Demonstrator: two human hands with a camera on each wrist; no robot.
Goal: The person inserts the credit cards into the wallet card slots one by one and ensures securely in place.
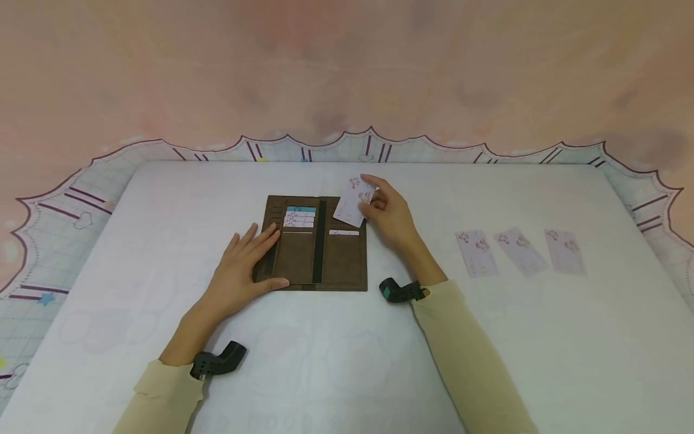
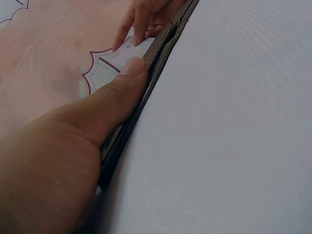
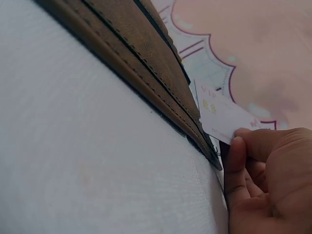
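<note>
A brown wallet (image 1: 345, 265) lies unfolded on the white table. Several cards (image 1: 299, 218) show in its left-side slots, and the edge of another card (image 1: 344, 232) shows in the right side. My left hand (image 1: 241, 271) rests on the wallet's left edge with fingers spread; its thumb (image 2: 117, 92) lies on the near edge. Between thumb and fingers my right hand (image 1: 391, 217) pinches a white card (image 1: 351, 202), tilted over the wallet's upper right part. "VIP" and a gold chip mark show on that card (image 3: 217, 114) in the right wrist view.
To the right, three pale cards lie apart in a row: one card (image 1: 477, 254) nearest the wallet, a slanted card (image 1: 521, 251), and another card (image 1: 565, 252) farthest right. The table (image 1: 325, 374) has a scalloped, patterned border along its far side.
</note>
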